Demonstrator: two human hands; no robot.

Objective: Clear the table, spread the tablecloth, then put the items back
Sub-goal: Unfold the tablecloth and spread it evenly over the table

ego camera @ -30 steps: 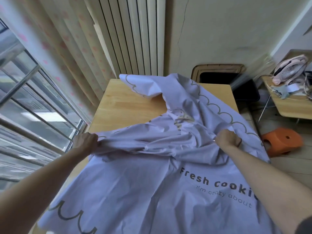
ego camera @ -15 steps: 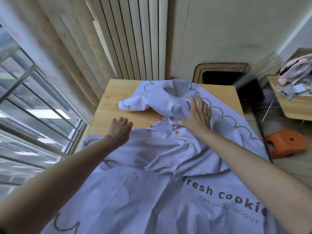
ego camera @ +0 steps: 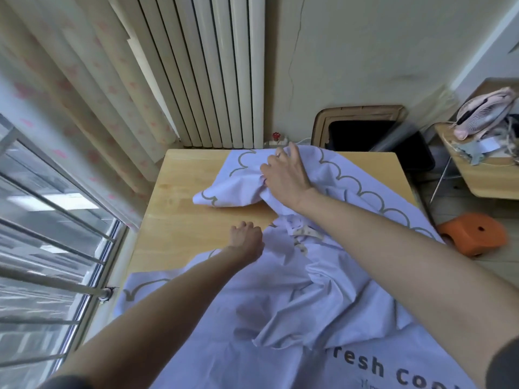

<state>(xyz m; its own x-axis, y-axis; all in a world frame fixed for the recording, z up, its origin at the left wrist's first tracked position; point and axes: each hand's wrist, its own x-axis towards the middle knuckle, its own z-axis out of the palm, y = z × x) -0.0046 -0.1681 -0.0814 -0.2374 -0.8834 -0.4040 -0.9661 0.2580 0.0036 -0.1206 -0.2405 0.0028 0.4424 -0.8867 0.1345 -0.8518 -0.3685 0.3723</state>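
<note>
Lilac cloth [ego camera: 280,304] bunched; my right hand [ego camera: 283,175] grips far fold, left hand [ego camera: 245,240] curled, hold unclear. Uneven tug = slides off tabletop [ego camera: 182,220].

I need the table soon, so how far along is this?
Done: the table is cleared, bare wood showing. In hand: the tablecloth lies on it but bunched; the right hand grips a folded-over far part, the left hand is at its edge. Left: flatten it over the uncovered left side, then return the items; none are back yet.
</note>
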